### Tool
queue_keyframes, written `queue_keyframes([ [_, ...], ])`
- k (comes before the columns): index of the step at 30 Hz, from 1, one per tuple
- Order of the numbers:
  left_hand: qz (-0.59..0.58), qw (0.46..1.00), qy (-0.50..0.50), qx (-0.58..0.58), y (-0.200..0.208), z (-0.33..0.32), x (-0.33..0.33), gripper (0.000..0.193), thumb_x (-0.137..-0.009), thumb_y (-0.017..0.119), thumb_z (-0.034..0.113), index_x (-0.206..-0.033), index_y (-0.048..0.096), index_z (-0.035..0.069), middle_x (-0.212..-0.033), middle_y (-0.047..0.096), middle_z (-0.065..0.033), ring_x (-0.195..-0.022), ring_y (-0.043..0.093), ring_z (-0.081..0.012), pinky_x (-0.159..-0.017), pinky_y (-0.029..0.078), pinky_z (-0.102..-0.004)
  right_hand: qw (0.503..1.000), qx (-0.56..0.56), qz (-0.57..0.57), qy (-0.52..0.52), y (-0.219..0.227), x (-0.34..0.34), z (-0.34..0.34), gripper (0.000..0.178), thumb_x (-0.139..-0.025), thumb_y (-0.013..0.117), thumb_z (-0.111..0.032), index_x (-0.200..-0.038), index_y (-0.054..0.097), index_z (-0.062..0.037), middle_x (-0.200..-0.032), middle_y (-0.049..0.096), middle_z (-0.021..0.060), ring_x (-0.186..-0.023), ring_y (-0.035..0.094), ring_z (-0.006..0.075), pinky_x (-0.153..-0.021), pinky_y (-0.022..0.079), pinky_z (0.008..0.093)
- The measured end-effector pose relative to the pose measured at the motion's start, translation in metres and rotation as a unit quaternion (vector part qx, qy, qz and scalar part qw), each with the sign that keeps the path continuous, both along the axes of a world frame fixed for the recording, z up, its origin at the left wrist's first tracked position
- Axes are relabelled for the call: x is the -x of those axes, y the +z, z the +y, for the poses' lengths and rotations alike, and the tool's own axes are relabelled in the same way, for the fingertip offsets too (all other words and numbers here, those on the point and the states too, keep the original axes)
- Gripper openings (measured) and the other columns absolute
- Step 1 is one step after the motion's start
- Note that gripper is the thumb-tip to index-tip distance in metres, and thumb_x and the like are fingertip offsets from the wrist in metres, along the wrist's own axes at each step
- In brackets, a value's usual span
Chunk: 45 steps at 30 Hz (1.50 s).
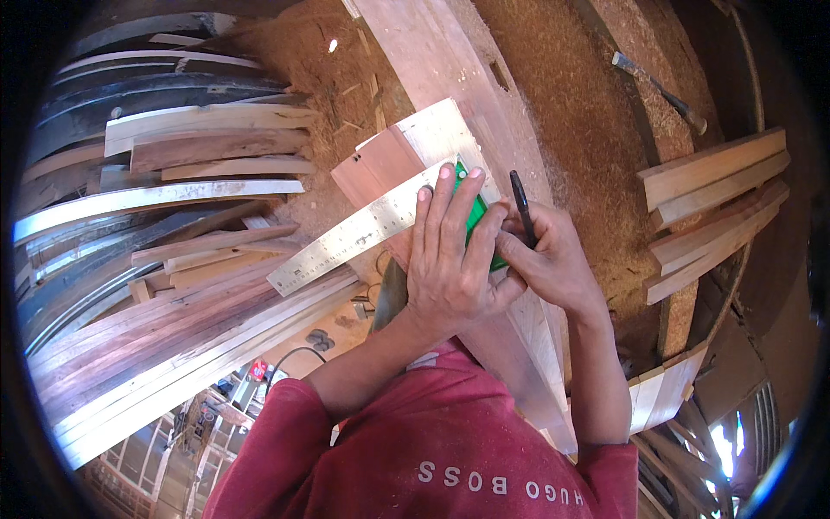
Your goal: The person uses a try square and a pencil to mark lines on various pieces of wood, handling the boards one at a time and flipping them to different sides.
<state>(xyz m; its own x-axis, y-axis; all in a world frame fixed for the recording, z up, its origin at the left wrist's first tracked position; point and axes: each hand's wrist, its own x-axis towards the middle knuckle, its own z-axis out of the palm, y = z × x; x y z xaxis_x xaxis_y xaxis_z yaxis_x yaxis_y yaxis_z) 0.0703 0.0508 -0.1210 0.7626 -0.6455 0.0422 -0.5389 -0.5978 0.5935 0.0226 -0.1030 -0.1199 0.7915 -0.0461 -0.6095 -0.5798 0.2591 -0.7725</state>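
Note:
A try square with a metal ruled blade (333, 238) and a green stock (476, 210) lies across pale and reddish-brown boards. My left hand (454, 251) holds it down, fingertips on the blade and by the green stock. Its thumb reaches toward my right hand (552, 255), which grips a black pen (522, 206) with the cap end pointing up and away. The pen's tip is hidden behind the fingers. Under the square, the reddish-brown board (367, 171) sits beside the pale board (435, 130); both extend under my hands.
Long stacked planks (173, 337) lie at the left, with many cut boards (216, 147) beyond them. A chisel-like tool (659, 91) rests on a beam at the far right, near several short boards (713, 177). Sawdust (553, 78) covers the ground.

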Motion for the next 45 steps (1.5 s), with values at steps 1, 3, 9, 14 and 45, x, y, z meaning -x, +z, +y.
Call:
queue_keyframes([
  [1,-0.002,1.000,-0.001,-0.001,-0.001,0.000,0.000,0.066,-0.070,0.082,0.033,-0.127,0.065,0.004,-0.153,0.045,-0.0236,-0.146,0.039,-0.0464,-0.119,0.030,-0.0597,1.000,0.000,0.002,0.000,0.001,0.000,0.001,0.017,-0.096,0.066,-0.006,-0.110,0.066,0.0045,-0.091,0.069,0.0011,-0.083,0.060,0.0059,-0.071,0.053,0.0268],
  [3,-0.003,1.000,-0.002,-0.003,-0.001,0.001,-0.001,0.064,-0.071,0.082,0.033,-0.126,0.065,0.004,-0.153,0.044,-0.0243,-0.147,0.038,-0.0469,-0.119,0.031,-0.0602,1.000,-0.017,0.005,-0.014,0.003,-0.003,0.002,0.016,-0.097,0.065,-0.006,-0.109,0.066,0.0048,-0.091,0.069,0.0011,-0.083,0.060,0.0056,-0.071,0.052,0.0264],
  [9,0.007,1.000,0.006,0.022,-0.004,0.001,0.001,0.062,-0.070,0.083,0.027,-0.124,0.065,0.002,-0.154,0.044,-0.0263,-0.149,0.035,-0.0492,-0.115,0.030,-0.0674,1.000,-0.013,0.011,-0.002,0.006,-0.005,0.001,0.016,-0.098,0.065,-0.007,-0.108,0.066,0.0049,-0.090,0.068,0.0008,-0.083,0.059,0.0054,-0.071,0.052,0.0264],
  [14,0.011,1.000,0.004,0.021,-0.005,0.001,0.001,0.058,-0.072,0.080,0.027,-0.122,0.065,0.001,-0.155,0.043,-0.0268,-0.149,0.034,-0.0495,-0.116,0.029,-0.0670,1.000,0.010,-0.006,0.011,0.003,-0.003,0.002,0.015,-0.099,0.065,-0.007,-0.108,0.065,0.0046,-0.089,0.066,-0.0002,-0.081,0.058,0.0055,-0.070,0.051,0.0268],
  [45,0.203,0.978,-0.036,-0.001,-0.001,0.010,0.002,0.076,-0.084,0.071,0.048,-0.144,0.053,0.005,-0.143,0.055,-0.0185,-0.136,0.049,-0.0375,-0.115,0.034,-0.0519,0.839,0.368,-0.340,0.211,0.044,-0.132,0.050,0.024,-0.094,0.072,-0.027,-0.092,0.074,-0.0029,-0.086,0.069,0.0119,-0.091,0.065,0.0294,-0.087,0.049,0.0412],
])
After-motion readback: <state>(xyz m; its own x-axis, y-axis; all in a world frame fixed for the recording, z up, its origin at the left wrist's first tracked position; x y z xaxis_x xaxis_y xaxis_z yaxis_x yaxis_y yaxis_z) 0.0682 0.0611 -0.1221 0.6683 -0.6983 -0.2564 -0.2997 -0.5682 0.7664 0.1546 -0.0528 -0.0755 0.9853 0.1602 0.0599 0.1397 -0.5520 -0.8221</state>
